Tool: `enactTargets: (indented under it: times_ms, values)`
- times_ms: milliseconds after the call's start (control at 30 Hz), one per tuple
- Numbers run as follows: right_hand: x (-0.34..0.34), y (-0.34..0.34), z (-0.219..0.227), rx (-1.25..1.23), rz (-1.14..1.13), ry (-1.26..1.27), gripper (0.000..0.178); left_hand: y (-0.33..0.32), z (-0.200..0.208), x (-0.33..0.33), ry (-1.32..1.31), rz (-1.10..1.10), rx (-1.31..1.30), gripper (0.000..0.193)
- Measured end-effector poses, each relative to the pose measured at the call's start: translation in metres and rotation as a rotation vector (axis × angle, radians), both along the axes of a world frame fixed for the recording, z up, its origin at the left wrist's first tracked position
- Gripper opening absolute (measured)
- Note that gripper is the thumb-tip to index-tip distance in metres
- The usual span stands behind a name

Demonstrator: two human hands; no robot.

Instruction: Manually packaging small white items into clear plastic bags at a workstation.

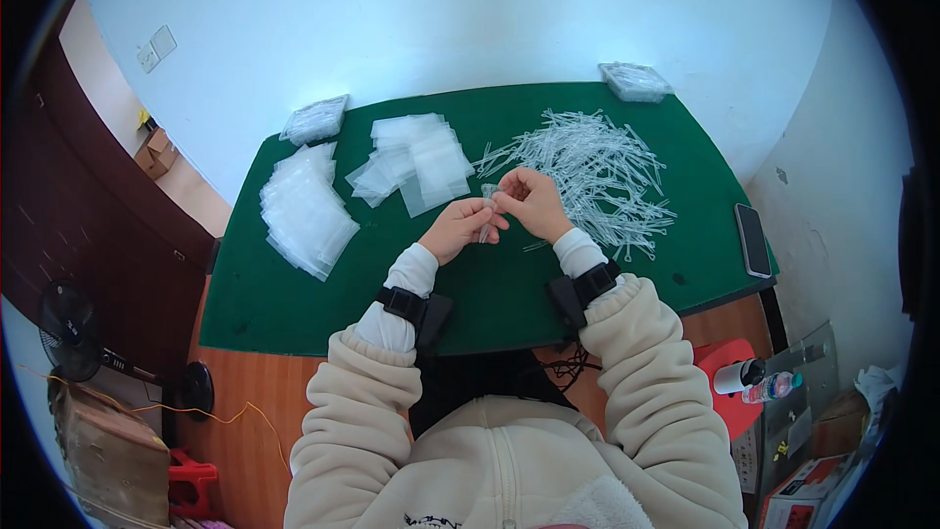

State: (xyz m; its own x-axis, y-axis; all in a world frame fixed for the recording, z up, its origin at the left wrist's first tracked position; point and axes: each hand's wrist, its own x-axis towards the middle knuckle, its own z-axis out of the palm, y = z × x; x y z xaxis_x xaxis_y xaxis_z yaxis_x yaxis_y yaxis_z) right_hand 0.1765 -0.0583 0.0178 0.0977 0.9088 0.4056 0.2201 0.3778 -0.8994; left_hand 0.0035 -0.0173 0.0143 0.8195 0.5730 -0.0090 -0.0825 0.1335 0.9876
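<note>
Nearest the front edge of the green felt-covered table (323, 313), both hands meet over its middle. The left hand (458, 228) pinches a small clear plastic bag (487, 208) between curled fingers, and the right hand (532, 200) closes its fingertips on the bag's top, seemingly on a thin clear plastic stick (484, 231) going in. The step in hand looks like bagging one stick; seating it fully calls for a steady bag mouth. Just right of the hands spreads the loose heap of clear plastic sticks (587, 171). Left lies a fanned row of flat bags (304, 211), with a smaller pile of empty clear bags (416, 159) beyond. A black phone (753, 239) sits at the right edge. Bundled packs (634, 80) rest at the far corners. Nothing blocks the hands.
</note>
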Motion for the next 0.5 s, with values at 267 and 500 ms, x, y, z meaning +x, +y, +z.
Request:
enactTargets:
  times_ms: [267, 500]
  values:
    - [0.030, -0.020, 0.035, -0.062, 0.105, -0.534, 0.022, 0.001, -0.001, -0.003, -0.014, -0.053, -0.045, 0.023]
    - [0.048, -0.028, 0.024, -0.216, 0.121, -1.129, 0.033, 0.002, 0.000, -0.004, -0.017, -0.006, -0.040, 0.025]
